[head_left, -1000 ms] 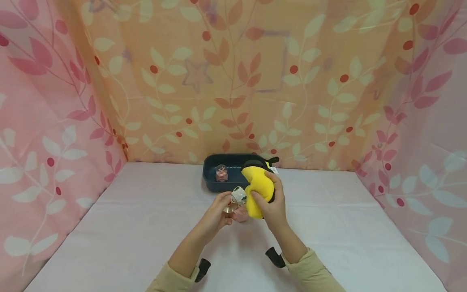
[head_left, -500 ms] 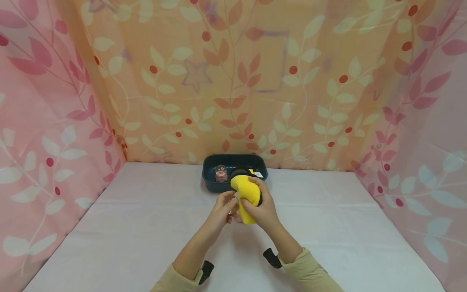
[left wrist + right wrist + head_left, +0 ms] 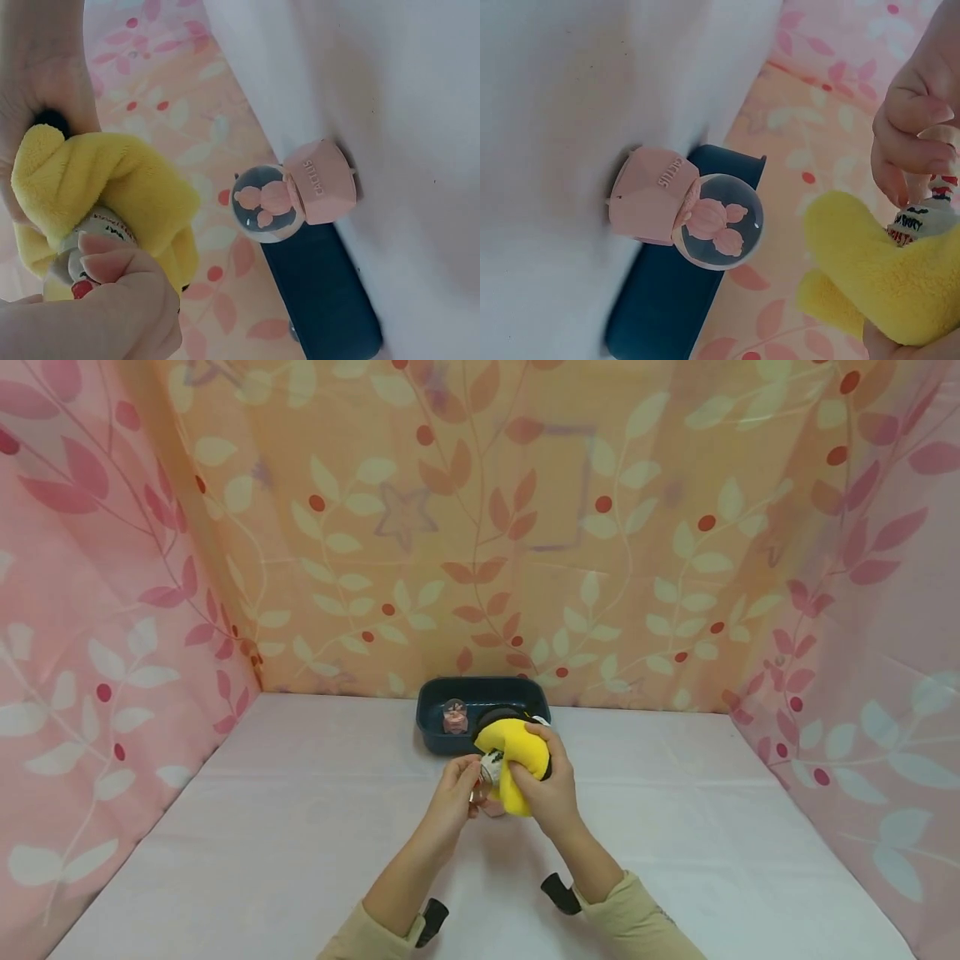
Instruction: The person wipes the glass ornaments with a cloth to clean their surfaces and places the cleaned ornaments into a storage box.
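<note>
- Left fingers [image 3: 462,772] pinch a white-based globe [image 3: 491,767]; right fingers [image 3: 555,745] clutch fuzzy yellow cloth [image 3: 525,747] against it.
- Below the fingers: faceted pink globe [image 3: 321,182].
- Beyond: smooth blue tray [image 3: 442,745], pale bench [image 3: 300,810], leafy curtains [image 3: 480,527].

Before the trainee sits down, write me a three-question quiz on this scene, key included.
1. Which hand holds the yellow cloth?
2. True or false: a small globe sits inside the blue tray.
3. Fill in: the pink globe standing in front of the tray bears the word ____.

Key:
1. The right hand.
2. True.
3. CACTUS.
</note>
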### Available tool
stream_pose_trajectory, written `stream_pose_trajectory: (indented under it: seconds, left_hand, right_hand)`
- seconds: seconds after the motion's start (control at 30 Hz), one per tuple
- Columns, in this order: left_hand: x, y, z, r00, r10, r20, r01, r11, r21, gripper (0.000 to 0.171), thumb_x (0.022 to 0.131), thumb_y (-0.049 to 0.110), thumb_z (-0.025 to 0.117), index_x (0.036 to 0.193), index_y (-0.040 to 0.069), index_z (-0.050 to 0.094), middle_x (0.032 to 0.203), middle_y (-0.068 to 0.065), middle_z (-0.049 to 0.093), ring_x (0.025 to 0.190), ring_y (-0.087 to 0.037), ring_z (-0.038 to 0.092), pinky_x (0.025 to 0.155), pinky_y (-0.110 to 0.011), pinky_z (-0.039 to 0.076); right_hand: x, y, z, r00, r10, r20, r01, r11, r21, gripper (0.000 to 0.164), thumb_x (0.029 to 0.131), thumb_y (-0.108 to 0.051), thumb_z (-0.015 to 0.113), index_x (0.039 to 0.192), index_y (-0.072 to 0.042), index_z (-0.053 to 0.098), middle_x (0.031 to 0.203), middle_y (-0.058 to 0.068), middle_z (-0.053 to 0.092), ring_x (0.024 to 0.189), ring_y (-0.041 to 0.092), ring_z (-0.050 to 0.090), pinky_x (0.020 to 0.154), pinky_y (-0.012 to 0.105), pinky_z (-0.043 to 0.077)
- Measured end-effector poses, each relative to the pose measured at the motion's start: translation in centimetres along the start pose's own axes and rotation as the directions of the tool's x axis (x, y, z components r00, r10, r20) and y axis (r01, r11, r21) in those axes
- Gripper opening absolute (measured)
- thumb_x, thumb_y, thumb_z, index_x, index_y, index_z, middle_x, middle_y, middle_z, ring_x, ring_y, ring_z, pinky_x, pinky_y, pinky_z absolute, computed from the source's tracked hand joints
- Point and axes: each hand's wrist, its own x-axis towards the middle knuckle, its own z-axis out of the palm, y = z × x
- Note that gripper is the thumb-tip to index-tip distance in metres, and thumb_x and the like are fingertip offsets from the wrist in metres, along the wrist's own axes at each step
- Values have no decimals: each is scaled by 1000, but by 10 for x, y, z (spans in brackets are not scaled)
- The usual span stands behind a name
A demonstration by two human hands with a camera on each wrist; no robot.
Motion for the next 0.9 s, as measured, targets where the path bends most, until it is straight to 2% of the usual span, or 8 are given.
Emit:
stream_pose_trajectory:
  seconds: [0.13, 0.23, 0.43, 0.53, 0.63, 0.73, 0.8, 0.9]
  left_hand:
    - [0, 1, -3, 1000, 17, -14, -17, 1000, 26, 48, 103, 30, 45, 135, -5, 38, 110, -12, 50, 85, -20, 53, 70, -29, 37]
    - [-1, 2, -4, 1000, 17, -2, -17, 999, 37, 46, 103, 29, 46, 133, -5, 41, 110, -13, 52, 88, -21, 53, 70, -30, 37]
    - [-3, 1, -6, 996, 11, 92, -17, 998, 68, 39, 106, 29, 38, 130, -2, 39, 103, -11, 48, 77, -18, 58, 66, -26, 43]
    - [-5, 0, -8, 992, 58, 116, -67, 995, 73, 40, 105, 26, 41, 132, -3, 37, 107, -14, 51, 78, -18, 59, 68, -26, 46]
    - [-6, 0, -9, 990, 101, 102, -111, 989, 96, 42, 104, 25, 45, 133, -4, 37, 115, -18, 53, 83, -21, 58, 69, -26, 46]
    - [-6, 0, -9, 989, 119, 89, -130, 983, 129, 44, 103, 26, 47, 135, -3, 36, 122, -19, 51, 86, -22, 58, 70, -26, 45]
    - [-6, 1, -10, 988, 121, 101, -134, 982, 132, 46, 103, 26, 49, 136, -2, 35, 127, -19, 48, 88, -22, 59, 71, -27, 44]
    - [-7, 2, -10, 985, 126, 119, -142, 980, 139, 49, 102, 27, 50, 139, -1, 33, 133, -20, 43, 93, -24, 59, 75, -31, 42]
  right_hand:
    - [3, 1, -3, 997, 57, -59, -52, 995, 90, 52, 86, 5, 63, 133, -8, 47, 114, 12, 46, 93, 25, 47, 75, 29, 47]
    - [4, 1, -4, 993, 74, -88, -61, 989, 134, 53, 86, 6, 62, 134, -8, 45, 115, 11, 45, 95, 24, 47, 76, 28, 48]
    - [3, -1, -6, 992, 32, -121, -18, 993, 118, 53, 86, 5, 63, 134, -5, 45, 114, 10, 46, 95, 23, 47, 77, 27, 47]
    - [2, -3, -7, 992, -10, -123, 24, 993, 112, 53, 85, 6, 63, 133, -4, 45, 113, 8, 46, 95, 22, 48, 76, 26, 47]
    - [1, -7, -8, 992, -98, -73, 103, 992, 69, 55, 82, 7, 64, 133, -4, 44, 113, 9, 46, 94, 24, 48, 75, 27, 48]
    - [0, -9, -7, 982, -186, 31, 186, 982, 7, 59, 80, 7, 65, 133, -5, 42, 113, 14, 46, 91, 27, 48, 73, 29, 48]
    - [1, -10, -6, 973, -200, 113, 205, 978, -29, 61, 80, 4, 66, 134, -7, 40, 113, 16, 45, 90, 28, 48, 72, 31, 49]
    - [2, -9, -5, 967, -147, 207, 159, 986, -42, 63, 81, -1, 67, 136, -10, 38, 115, 18, 45, 91, 28, 49, 74, 35, 49]
